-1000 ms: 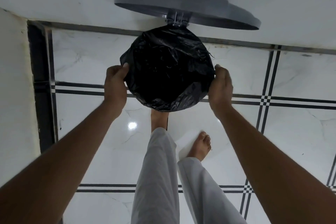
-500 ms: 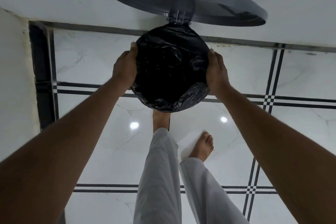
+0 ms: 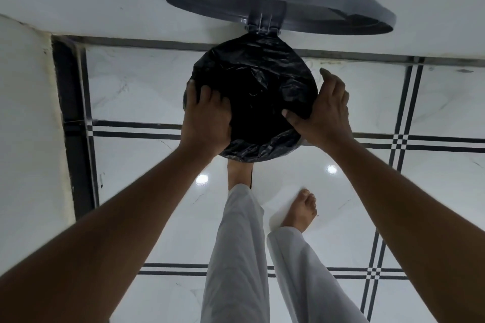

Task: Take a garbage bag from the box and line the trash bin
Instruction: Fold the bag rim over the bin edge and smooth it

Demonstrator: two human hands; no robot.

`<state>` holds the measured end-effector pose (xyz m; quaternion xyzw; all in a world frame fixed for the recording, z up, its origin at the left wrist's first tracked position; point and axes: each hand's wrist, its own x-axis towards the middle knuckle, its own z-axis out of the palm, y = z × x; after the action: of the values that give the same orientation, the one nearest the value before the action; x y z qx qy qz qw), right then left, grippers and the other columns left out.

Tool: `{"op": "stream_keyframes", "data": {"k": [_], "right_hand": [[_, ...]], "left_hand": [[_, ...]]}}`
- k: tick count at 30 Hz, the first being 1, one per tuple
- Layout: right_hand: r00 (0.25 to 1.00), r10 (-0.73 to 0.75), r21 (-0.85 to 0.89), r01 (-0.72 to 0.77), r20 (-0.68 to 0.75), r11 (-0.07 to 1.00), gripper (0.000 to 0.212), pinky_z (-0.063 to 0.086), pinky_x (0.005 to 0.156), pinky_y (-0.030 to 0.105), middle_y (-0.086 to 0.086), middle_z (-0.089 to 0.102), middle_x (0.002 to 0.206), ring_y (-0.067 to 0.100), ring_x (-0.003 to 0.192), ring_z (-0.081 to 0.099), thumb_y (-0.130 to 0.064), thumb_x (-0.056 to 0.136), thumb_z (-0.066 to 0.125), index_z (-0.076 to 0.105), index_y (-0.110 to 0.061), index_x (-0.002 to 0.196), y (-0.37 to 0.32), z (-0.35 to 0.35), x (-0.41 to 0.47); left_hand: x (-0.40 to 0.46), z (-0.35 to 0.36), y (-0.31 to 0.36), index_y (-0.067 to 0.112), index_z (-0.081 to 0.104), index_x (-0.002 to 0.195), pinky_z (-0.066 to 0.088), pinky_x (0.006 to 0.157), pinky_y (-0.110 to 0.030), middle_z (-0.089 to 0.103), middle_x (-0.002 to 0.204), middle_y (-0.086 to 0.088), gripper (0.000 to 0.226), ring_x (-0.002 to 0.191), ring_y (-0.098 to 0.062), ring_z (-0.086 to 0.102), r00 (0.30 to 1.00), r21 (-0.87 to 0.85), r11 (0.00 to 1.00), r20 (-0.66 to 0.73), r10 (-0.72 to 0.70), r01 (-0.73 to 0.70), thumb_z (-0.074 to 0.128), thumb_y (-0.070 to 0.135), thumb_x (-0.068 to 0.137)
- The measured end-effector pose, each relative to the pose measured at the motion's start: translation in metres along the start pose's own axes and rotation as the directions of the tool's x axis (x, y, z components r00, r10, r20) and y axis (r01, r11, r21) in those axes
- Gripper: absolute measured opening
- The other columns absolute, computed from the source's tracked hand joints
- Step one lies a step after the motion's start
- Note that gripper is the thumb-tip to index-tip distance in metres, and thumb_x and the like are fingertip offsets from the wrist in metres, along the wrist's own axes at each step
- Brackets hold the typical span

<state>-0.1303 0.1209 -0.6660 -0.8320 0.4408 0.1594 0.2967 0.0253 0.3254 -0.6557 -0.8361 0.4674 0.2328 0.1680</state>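
Garbage bag point(image 3: 252, 81) cuff gripped by left hand point(image 3: 207, 123) and right hand point(image 3: 326, 113); uneven pull may tear film or unseat it.

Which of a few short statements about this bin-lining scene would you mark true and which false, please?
1. The round grey plastic lid is raised open. True.
2. The black plastic garbage bag lies loose on the white tiled floor. False: it is spread out round just below the lid's hinge.
3. The left hand and the right hand grip opposite edges of the bag. True.
4. The person wears shoes. False: the right foot is bare.
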Motion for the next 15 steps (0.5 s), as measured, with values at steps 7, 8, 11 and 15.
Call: {"op": "stream_keyframes", "data": {"k": [7, 8, 11, 15], "right_hand": [[0.967, 0.202, 0.115, -0.186, -0.152, 0.976, 0.092, 0.047, 0.117, 0.055, 0.015, 0.047, 0.163, 0.039, 0.149, 0.046, -0.051, 0.097, 0.076, 0.033, -0.009, 0.166, -0.003, -0.008, 0.015], [0.946, 0.308, 0.246, -0.276, -0.101, 0.929, 0.099, 0.046, 0.118, 0.049, 0.014, 0.046, 0.164, 0.036, 0.15, 0.047, -0.054, 0.093, 0.08, 0.031, -0.009, 0.166, -0.002, -0.01, 0.019], [0.924, 0.379, 0.502, -0.355, 0.057, 0.789, 0.116, 0.049, 0.11, 0.034, 0.011, 0.049, 0.161, 0.028, 0.144, 0.055, -0.062, 0.08, 0.086, 0.029, -0.01, 0.167, -0.002, -0.011, 0.025], [0.96, 0.277, 0.465, -0.264, 0.042, 0.845, 0.111, 0.055, 0.114, 0.044, 0.004, 0.057, 0.152, 0.022, 0.138, 0.06, -0.071, 0.079, 0.079, 0.035, -0.016, 0.165, 0.002, 0.001, 0.018]], "left_hand": [[0.018, -0.008, 0.03, 0.006, 0.057, 0.145, 0.031, 0.121, -0.058, 0.064, 0.14, -0.022, 0.071, 0.138, -0.046, 0.048, 0.982, 0.103, 0.991, 0.158, -0.104, 0.088, 0.055, 0.052, 0.09], [0.022, -0.011, 0.03, 0.006, 0.054, 0.148, 0.032, 0.12, -0.056, 0.062, 0.142, -0.022, 0.076, 0.138, -0.046, 0.047, 0.967, 0.127, 0.983, 0.198, -0.158, 0.135, 0.056, 0.054, 0.09], [0.034, -0.017, 0.04, 0.009, 0.062, 0.138, 0.041, 0.109, -0.049, 0.066, 0.131, -0.017, 0.06, 0.126, -0.039, 0.055, 0.983, 0.097, 0.995, 0.176, -0.052, 0.036, 0.058, 0.047, 0.091], [0.061, -0.001, 0.061, 0.012, 0.054, 0.15, 0.038, 0.115, -0.052, 0.059, 0.148, -0.015, 0.059, 0.138, -0.039, 0.052, 0.984, -0.199, 0.98, 0.166, 0.058, -0.024, 0.056, 0.04, 0.098]]}}
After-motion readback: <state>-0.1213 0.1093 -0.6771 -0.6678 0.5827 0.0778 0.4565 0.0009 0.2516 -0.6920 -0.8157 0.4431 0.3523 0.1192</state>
